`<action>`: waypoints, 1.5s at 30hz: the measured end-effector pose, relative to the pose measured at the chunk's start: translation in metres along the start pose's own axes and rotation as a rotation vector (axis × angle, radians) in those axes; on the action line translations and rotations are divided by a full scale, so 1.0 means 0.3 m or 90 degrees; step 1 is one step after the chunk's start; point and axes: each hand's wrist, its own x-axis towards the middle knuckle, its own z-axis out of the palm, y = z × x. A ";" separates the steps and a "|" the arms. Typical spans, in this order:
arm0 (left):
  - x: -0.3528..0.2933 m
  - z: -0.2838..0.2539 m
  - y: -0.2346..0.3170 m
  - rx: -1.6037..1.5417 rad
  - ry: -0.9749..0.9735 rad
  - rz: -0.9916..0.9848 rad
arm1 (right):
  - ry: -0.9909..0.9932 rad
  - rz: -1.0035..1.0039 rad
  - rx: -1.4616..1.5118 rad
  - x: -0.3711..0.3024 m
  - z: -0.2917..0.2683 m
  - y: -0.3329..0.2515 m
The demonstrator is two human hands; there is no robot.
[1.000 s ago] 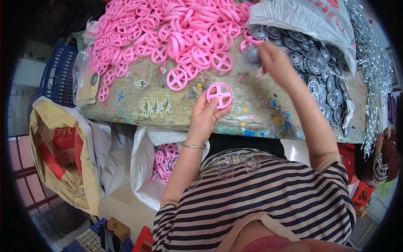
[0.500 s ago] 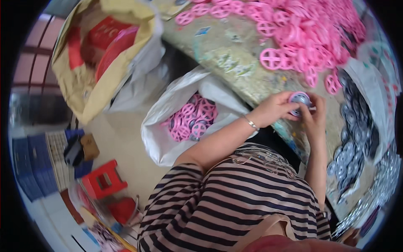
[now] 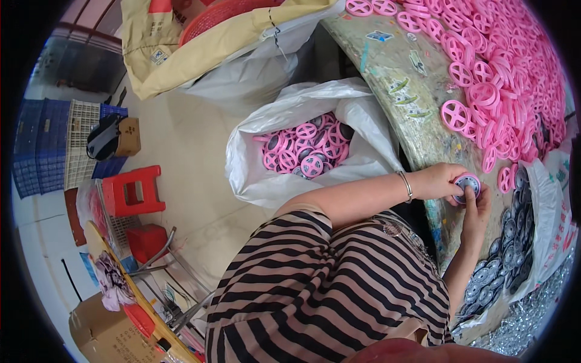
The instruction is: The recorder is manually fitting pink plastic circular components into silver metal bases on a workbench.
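Observation:
My left hand (image 3: 434, 181), with a metal bangle at the wrist, grips a small toy wheel (image 3: 467, 183) from its left side. The wheel has a pink rim around a grey hub disc. My right hand (image 3: 478, 209) holds the same wheel from below and the right, its fingers pressed on the disc. Both hands are above the near edge of the worktable (image 3: 402, 130). Beyond them lies a big heap of pink spoked rims (image 3: 484, 91). Close to my right forearm, loose grey discs (image 3: 505, 248) are spread on the table.
A white sack (image 3: 254, 181) of pink-and-grey wheels stands open left of the table. Behind it is a tan sack (image 3: 218, 45) with a red basket (image 3: 230, 18). A red stool (image 3: 133, 190) and blue crates (image 3: 39, 145) stand at left. A plastic bag (image 3: 551, 224) borders the discs.
My view has swung, so the scene sits differently in the picture. Both hands still hold a wheel together, its grey face now turned more upward.

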 end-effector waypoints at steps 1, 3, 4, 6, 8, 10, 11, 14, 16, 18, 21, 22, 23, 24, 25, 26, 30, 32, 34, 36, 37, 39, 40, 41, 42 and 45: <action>-0.005 0.005 0.001 0.000 -0.002 0.002 | 0.001 -0.001 -0.002 -0.003 0.009 -0.005; -0.014 0.006 0.003 0.002 0.039 0.029 | 0.039 -0.019 -0.005 -0.005 0.047 -0.016; -0.003 0.005 -0.005 0.000 0.013 0.026 | 0.065 -0.019 -0.011 -0.002 0.042 0.002; -0.015 -0.004 -0.016 -0.037 0.098 0.028 | 0.038 -0.012 -0.088 -0.008 0.019 0.034; -0.061 -0.039 0.027 0.248 0.222 0.089 | 0.038 0.039 -0.039 -0.046 0.038 -0.047; -0.152 -0.127 0.074 0.085 0.337 -0.022 | 0.031 0.022 0.018 -0.058 0.038 -0.066; -0.198 -0.184 0.048 0.229 0.389 0.253 | 0.070 0.030 0.016 -0.056 0.032 -0.078; -0.367 -0.373 0.100 0.541 0.534 0.187 | 0.081 0.103 -0.031 -0.028 -0.030 -0.081; -0.481 -0.426 0.153 0.684 0.518 -0.049 | 0.101 -0.030 -0.187 0.016 -0.076 -0.048; -0.575 -0.484 0.165 0.827 0.436 -0.264 | 0.142 -0.122 -0.221 0.073 -0.077 -0.077; -0.555 -0.463 0.160 0.919 0.399 -0.201 | 0.356 -0.371 -0.588 0.183 -0.068 -0.027; -0.533 -0.432 0.162 0.889 0.426 -0.112 | 0.371 -0.363 -0.592 0.200 -0.082 0.010; -0.487 -0.402 0.169 0.826 0.427 -0.064 | 0.328 -0.322 -0.573 0.214 -0.100 0.052; -0.441 -0.358 0.180 0.828 0.420 -0.058 | 0.280 -0.288 -0.550 0.230 -0.111 0.073; -0.386 -0.306 0.190 0.753 0.391 -0.010 | 0.253 -0.251 -0.467 0.226 -0.140 0.090; -0.343 -0.272 0.188 0.678 0.366 0.034 | 0.260 -0.250 -0.468 0.213 -0.148 0.054; -0.151 -0.081 0.097 0.240 0.294 0.132 | 0.050 0.019 -0.037 0.078 -0.089 -0.110; -0.029 0.016 0.064 0.124 0.274 0.190 | -0.020 0.023 -0.015 -0.004 -0.038 -0.143; 0.039 0.005 0.014 0.253 0.027 0.040 | -0.078 0.025 -0.066 -0.035 -0.024 -0.116; 0.065 0.036 0.020 0.165 0.070 -0.026 | -0.018 0.056 -0.059 -0.011 -0.094 -0.086; 0.072 0.061 0.029 0.077 0.115 -0.092 | 0.042 0.088 -0.050 -0.001 -0.147 -0.067; 0.076 0.037 0.011 0.084 0.129 -0.099 | 0.235 0.042 -0.136 0.096 -0.276 -0.005; 0.079 0.028 0.009 0.090 0.143 -0.103 | 0.281 0.008 -0.252 0.158 -0.354 0.029; 0.084 0.035 0.011 0.092 0.148 -0.114 | 0.331 -0.026 -0.371 0.218 -0.431 0.081; 0.088 0.043 0.010 0.095 0.139 -0.112 | 0.433 -0.082 -0.465 0.269 -0.489 0.141; 0.080 0.031 0.009 0.031 0.127 -0.124 | 0.486 -0.018 -0.515 0.353 -0.513 0.166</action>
